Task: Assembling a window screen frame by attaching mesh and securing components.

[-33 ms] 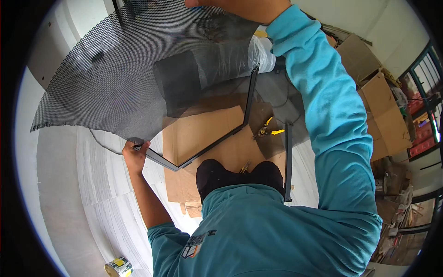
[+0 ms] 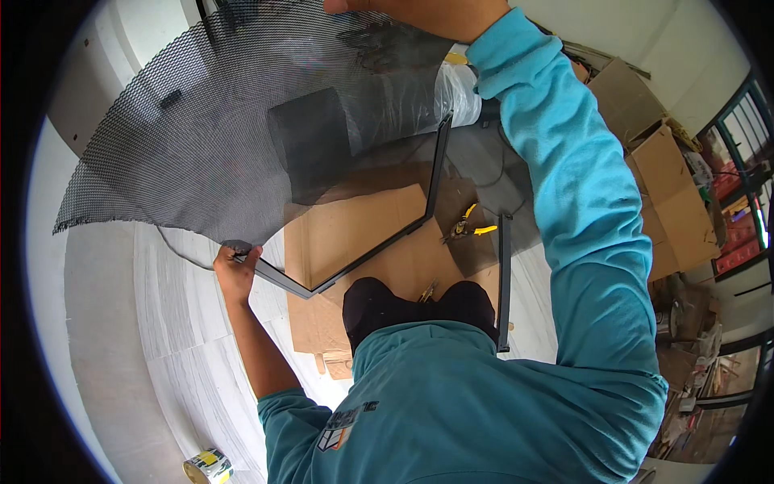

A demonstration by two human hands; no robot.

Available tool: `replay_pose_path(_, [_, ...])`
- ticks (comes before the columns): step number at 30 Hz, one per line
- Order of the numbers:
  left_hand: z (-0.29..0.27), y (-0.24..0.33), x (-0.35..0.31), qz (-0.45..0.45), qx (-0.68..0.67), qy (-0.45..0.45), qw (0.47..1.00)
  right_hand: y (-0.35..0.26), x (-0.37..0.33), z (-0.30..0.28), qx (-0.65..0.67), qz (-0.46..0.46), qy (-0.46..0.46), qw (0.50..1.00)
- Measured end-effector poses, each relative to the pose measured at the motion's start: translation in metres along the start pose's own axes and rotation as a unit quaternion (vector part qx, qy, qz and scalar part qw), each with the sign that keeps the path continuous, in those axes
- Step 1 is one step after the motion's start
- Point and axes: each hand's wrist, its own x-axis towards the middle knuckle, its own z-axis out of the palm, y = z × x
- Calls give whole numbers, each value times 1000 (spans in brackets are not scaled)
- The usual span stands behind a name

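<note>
A dark mesh screen sheet [image 2: 185,129] spreads across the upper left, see-through, with a frayed left edge. At its lower corner my left hand [image 2: 234,278] is closed, pinching the mesh against one end of a dark angled frame [image 2: 367,262]. My right hand [image 2: 435,14] reaches up at the top edge of the view, with the mesh under its fingers. It appears closed on the mesh, though most of its fingers are cut off by the picture's edge. The frame lies in front of my knees, its far arm rising to the right of the mesh.
Flattened cardboard [image 2: 355,218] lies on the floor. Yellow-handled pliers [image 2: 468,226] and a separate dark bar [image 2: 505,282] are to the right. A plastic-wrapped roll [image 2: 458,95] lies beyond. Cardboard boxes [image 2: 673,202] stand at right; a tin [image 2: 208,466] sits lower left.
</note>
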Motion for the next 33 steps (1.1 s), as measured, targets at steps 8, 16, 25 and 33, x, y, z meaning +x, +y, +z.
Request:
replay_pose_path(8, [-1,-1,-2,-8,3,-3,1000,5,-7,-2,-43,-59,29,997])
replay_pose_path(16, [0,4,-3,0,28,-1,1000,8,-13,-2,-5,-146,68,987])
replay_pose_path(25, [2,5,-4,28,20,23,999,5,-24,-6,-64,-194,91,975])
replay_pose_path(33, [7,12,-4,29,9,38,999,9,-32,-7,-48,-173,95,979])
